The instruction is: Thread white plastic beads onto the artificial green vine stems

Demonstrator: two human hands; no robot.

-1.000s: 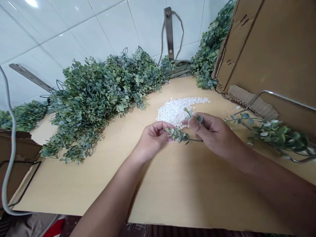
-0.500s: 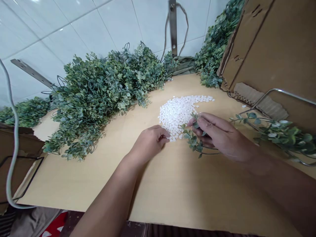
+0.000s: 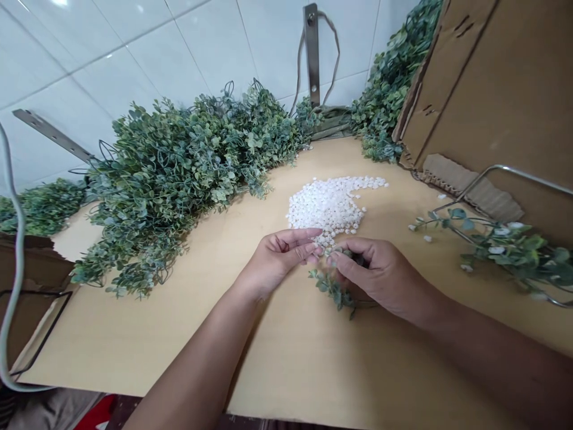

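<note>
My left hand [image 3: 283,255] is closed in a pinch on what looks like a small white disc, mostly hidden by the fingertips. Between the thumb and fingers of my right hand [image 3: 380,269] is a green artificial leaf sprig [image 3: 335,289], its lower leaves and thin stem hanging below the hand. The fingertips of both hands meet at the sprig's tip, low over the tabletop. Just beyond them spreads a pile of small white plastic discs [image 3: 324,203].
A large heap of artificial greenery [image 3: 179,161] lies along the tiled wall. To the right, a leafy strand [image 3: 528,251] rests by a bent metal rod [image 3: 528,169] and a cardboard box [image 3: 505,89]. A pale cable [image 3: 20,251] hangs at left above the tabletop [image 3: 179,334].
My left hand has come up from the edge of the disc pile with a small piece. My right hand has brought the sprig left and nearer, so the fingertips now meet.
</note>
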